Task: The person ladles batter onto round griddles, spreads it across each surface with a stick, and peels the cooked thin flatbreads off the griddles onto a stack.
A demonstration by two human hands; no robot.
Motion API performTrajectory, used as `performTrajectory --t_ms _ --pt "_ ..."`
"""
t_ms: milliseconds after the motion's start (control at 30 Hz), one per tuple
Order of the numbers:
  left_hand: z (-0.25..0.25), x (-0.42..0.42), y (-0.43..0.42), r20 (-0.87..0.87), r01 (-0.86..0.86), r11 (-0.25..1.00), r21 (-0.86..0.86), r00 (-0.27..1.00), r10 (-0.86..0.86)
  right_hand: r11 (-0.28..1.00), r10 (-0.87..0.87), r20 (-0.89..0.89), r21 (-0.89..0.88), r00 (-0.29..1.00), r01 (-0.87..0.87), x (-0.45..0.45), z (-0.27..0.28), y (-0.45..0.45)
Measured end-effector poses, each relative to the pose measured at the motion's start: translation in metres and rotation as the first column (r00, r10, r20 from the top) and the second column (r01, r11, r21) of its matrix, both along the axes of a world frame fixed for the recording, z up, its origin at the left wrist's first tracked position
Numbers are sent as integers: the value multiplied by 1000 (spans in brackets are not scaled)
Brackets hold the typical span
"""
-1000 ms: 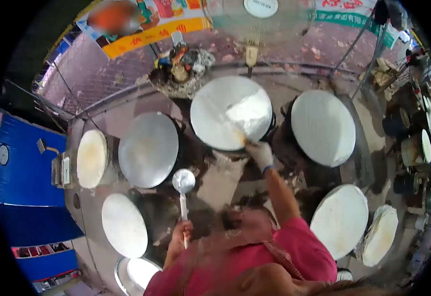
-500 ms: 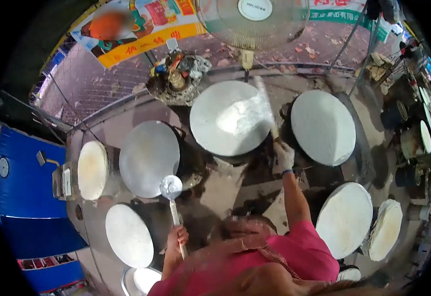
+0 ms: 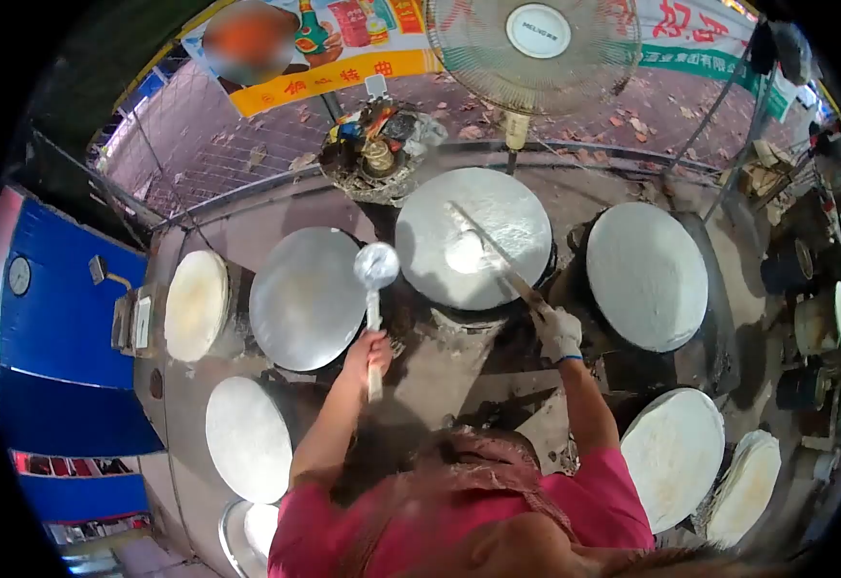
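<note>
My left hand (image 3: pixel 369 356) is closed around the pale handle of a ladle (image 3: pixel 376 266), whose round bowl is raised near the right rim of a grey griddle (image 3: pixel 295 299). In my gloved right hand (image 3: pixel 560 335) is the handle of a long, thin batter spreader (image 3: pixel 494 249). Its blade slants across the round middle griddle (image 3: pixel 430 207), over a layer of white batter. A thicker white pool of batter (image 3: pixel 465 253) lies near the griddle's centre, beside the blade. Whether the whole blade touches the batter I cannot tell.
White-coated griddles stand at right (image 3: pixel 647 275), lower left (image 3: pixel 245 438) and lower right (image 3: pixel 673 460). A stack of round flatbreads (image 3: pixel 195 306) is at far left, another (image 3: pixel 743 489) at lower right. A fan (image 3: pixel 536 48) and a cluttered stand (image 3: pixel 379 159) are beyond.
The spreader has swung from the griddle's right edge to across its middle, and batter covers more of the surface. My left hand has moved forward and right with the ladle.
</note>
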State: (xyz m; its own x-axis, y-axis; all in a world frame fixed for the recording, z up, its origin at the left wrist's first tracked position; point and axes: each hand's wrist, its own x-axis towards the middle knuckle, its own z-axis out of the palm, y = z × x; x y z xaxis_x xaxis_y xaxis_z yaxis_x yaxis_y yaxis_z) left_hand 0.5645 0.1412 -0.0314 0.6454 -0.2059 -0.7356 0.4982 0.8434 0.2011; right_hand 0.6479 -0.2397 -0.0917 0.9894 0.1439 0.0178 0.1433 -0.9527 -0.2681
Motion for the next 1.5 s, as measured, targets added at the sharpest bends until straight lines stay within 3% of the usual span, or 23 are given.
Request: performTrajectory --t_ms 133,233,300,367,400,467,500,567,600,667,733,800,833,867,900,967,1067,1100,1167,1267,1333,1400,1500 --pt "13 29 -36 58 0 995 102 998 -5 956 -290 -41 32 956 291 -18 23 -17" --pt "-10 40 -66 122 3 970 243 992 -34 968 -248 -135 -81 959 239 -39 -41 -10" --pt "-33 53 -91 203 10 938 348 975 -86 995 -103 108 -5 989 104 -67 -50 23" --pt "-37 50 -93 294 209 963 171 922 -253 978 -182 -207 65 961 199 -77 -10 57" --pt "-34 30 -92 521 -29 853 521 802 -291 985 -130 -147 97 981 145 -83 -3 57" --pt "-11 -22 -61 414 17 753 658 827 -380 989 -89 4 117 996 88 -107 14 48" --pt "8 -41 -38 109 323 836 443 907 -407 991 -65 86 125 994 54 -116 27 44" --pt "11 -90 -25 155 331 934 133 924 -350 993 -72 139 102 988 58 -133 40 53" --pt "6 -90 -19 261 451 840 -303 887 -382 996 -76 123 64 990 69 -140 28 52" --pt "19 -86 -24 92 323 879 -350 946 -311 995 -78 187 -44 979 87 -153 21 51" --pt "31 -83 -22 59 293 856 -426 953 -297 981 -176 54 88 983 171 -152 30 64" --pt "8 -98 -2 295 550 702 -451 835 -464 966 -133 155 240 979 93 -152 28 61" --pt "-4 -103 6 425 666 613 -425 745 -514 981 -149 -64 119 987 156 -140 42 65" --pt "-14 -117 13 415 669 715 -204 720 -556 975 -209 -294 11 933 222 -127 53 67" --pt "-18 -120 17 590 778 584 -232 590 -552 935 -325 -282 44 903 351 -127 35 59" --pt "-10 -134 7 505 786 597 -160 585 -635 764 -593 -119 227 796 604 -139 23 47" --pt "-15 -155 -24 -11 485 625 -612 785 -620 600 -676 -206 403 708 691 -190 53 14" --pt "-22 -160 -31 -107 512 660 -550 741 -663 582 -666 -215 448 714 678 -215 66 4" --pt "-55 -170 -45 -2 564 468 -681 637 -771 587 -655 -333 341 678 734 -267 72 -25" --pt "-51 -199 -82 -116 536 569 -624 656 -746 560 -755 -238 250 610 790 -375 38 -80" --pt "-43 -212 -105 -185 530 635 -562 667 -721 388 -880 -219 181 422 904 -442 41 -106" --pt "-29 -211 -127 -231 568 682 -460 665 -710 131 -920 -281 434 272 891 -516 18 -126" --pt "-20 -208 -159 -226 655 595 -467 562 -796 -37 -982 -182 -46 -45 998 -587 39 -119"
